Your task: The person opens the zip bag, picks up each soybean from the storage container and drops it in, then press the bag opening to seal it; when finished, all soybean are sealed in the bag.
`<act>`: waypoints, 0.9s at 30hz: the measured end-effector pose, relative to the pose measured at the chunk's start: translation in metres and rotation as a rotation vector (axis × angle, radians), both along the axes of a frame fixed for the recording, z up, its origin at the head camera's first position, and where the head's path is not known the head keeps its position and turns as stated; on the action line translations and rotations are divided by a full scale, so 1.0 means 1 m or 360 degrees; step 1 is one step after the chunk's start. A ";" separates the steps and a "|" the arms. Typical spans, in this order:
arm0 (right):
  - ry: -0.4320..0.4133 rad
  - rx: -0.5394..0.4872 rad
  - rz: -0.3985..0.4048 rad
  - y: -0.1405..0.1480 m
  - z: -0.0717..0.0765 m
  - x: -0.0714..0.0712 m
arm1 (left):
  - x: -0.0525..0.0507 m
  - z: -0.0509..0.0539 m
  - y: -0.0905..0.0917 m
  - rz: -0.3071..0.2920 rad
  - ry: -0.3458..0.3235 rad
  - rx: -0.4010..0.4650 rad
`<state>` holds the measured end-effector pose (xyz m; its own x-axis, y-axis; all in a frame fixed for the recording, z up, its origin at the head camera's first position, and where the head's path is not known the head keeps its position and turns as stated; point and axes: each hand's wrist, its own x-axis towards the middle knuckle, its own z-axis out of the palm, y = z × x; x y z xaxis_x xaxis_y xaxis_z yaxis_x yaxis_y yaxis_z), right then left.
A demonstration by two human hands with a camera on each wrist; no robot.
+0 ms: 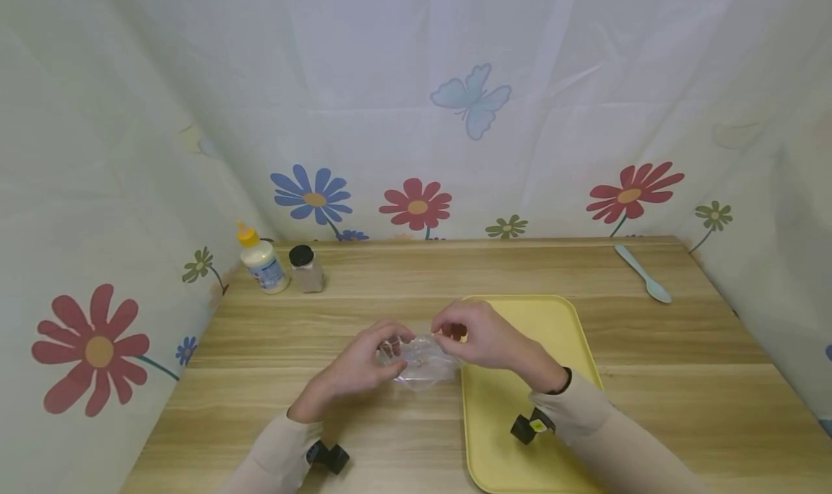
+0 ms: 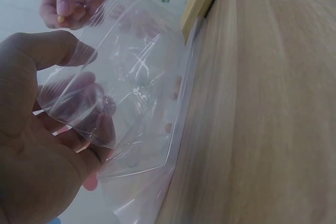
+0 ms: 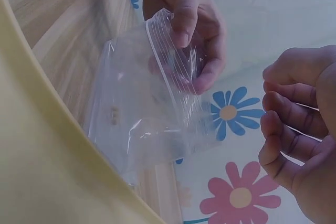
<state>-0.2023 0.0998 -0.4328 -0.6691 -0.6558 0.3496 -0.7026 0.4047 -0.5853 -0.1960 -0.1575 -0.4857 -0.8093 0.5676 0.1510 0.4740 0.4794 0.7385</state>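
Left hand [image 1: 364, 360] gripped the clear zip-lock bag [image 1: 425, 370] at its parted mouth, thumb opposite bent fingers; bag rested on the wooden tabletop [image 1: 396, 451] beside the yellow tray [image 1: 490, 458], tan bits [image 2: 168, 127] inside. Right hand [image 1: 484, 335] pinched a yellow pellet [image 2: 61, 19] (tiny, kind unclear). Farther back lay the pale spoon [image 1: 642, 273]; yellow-capped squeeze bottle [image 1: 265, 269] and black-lidded jar [image 1: 310, 276] stood left.

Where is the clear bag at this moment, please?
In the head view, the bag is below centre, held by the left hand, just left of the tray.
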 end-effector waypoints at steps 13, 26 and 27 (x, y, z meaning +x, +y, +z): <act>0.0068 -0.0028 -0.0023 0.005 -0.002 -0.004 | 0.000 -0.002 0.001 -0.0007 0.0021 0.0004; 0.0076 -0.0073 -0.0062 0.010 -0.004 -0.009 | 0.000 -0.003 0.000 0.0005 0.0028 -0.0009; 0.0077 -0.0073 -0.0066 0.011 -0.004 -0.009 | 0.000 -0.003 0.000 0.0006 0.0030 -0.0011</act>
<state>-0.2113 0.1107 -0.4369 -0.6767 -0.6104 0.4116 -0.7139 0.4074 -0.5696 -0.1961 -0.1573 -0.4885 -0.8086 0.5655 0.1625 0.4860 0.4863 0.7261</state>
